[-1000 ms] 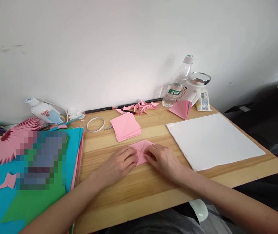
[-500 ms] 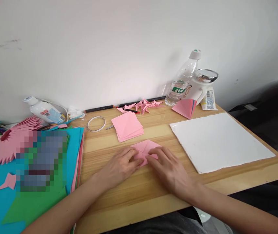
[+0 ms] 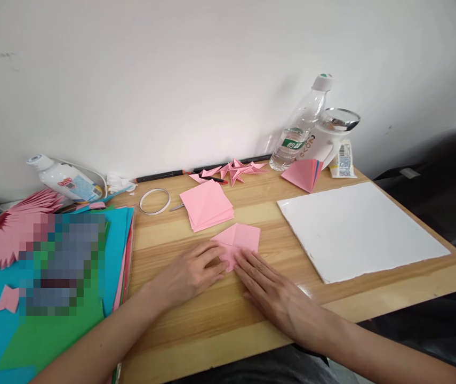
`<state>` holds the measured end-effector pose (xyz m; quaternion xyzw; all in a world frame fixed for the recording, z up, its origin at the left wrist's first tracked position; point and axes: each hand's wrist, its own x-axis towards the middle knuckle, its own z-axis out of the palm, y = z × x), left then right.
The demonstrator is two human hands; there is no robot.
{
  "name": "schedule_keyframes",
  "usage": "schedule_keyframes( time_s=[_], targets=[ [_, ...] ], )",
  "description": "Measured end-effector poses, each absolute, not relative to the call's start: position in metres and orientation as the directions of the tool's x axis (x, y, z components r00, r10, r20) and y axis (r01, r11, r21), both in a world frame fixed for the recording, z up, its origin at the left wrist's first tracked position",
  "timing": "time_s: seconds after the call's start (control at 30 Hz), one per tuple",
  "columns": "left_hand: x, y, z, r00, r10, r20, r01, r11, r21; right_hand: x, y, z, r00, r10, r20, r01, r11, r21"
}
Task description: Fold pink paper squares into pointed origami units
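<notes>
A pink sheet of folding paper (image 3: 246,237), partly folded with creases meeting near its middle, lies on the wooden table in front of me. My left hand (image 3: 191,269) holds its left and lower-left edge, fingers curled and thumb close to the bottom corner. Flat on the lower right part of the sheet lie the stretched fingers of my right hand (image 3: 273,288), which cover that side. Just behind is a stack of pink square papers (image 3: 207,205), with a thin metal tip poking out at its left.
Folded pink paper pieces (image 3: 238,170) and black pens (image 3: 161,176) lie along the wall. A tape ring (image 3: 154,201) is left of the stack. To the right are a white board (image 3: 364,232), a water bottle (image 3: 295,133) and a mug (image 3: 326,138). Coloured paper (image 3: 118,240) covers the left side.
My right fingers have gone from bent to flat and slid down the sheet. The paper's right side now shows a square corner where a slanted edge was.
</notes>
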<state>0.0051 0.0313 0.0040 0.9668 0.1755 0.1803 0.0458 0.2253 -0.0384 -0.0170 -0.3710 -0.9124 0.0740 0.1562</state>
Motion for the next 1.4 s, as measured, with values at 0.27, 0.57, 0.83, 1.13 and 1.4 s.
schedule_keyframes(
  time_s=[0.27,0.57,0.83,1.13,1.4],
  targets=[
    [0.0021,0.0327,0.0104,0.892,0.336,0.301,0.284,-0.937,0.203,0.2325,-0.0281,-0.0101,-0.742,0.640,0.198,0.586,0.763,-0.273],
    [-0.0007,0.0339,0.0112,0.920,0.297,0.256,0.266,-0.952,0.150,0.2295,-0.0300,-0.0106,-0.734,0.655,0.178,0.614,0.753,-0.238],
    [-0.0015,0.0327,0.0098,0.915,0.311,0.259,0.275,-0.947,0.168,0.2275,-0.0318,-0.0095,-0.720,0.667,0.190,0.621,0.742,-0.251],
    [0.0006,0.0340,0.0134,0.932,0.257,0.256,0.227,-0.963,0.143,0.2269,-0.0327,-0.0111,-0.720,0.671,0.180,0.632,0.740,-0.229],
    [-0.0003,0.0347,0.0118,0.934,0.250,0.256,0.218,-0.965,0.148,0.2277,-0.0331,-0.0131,-0.729,0.666,0.159,0.635,0.745,-0.204]
  ],
)
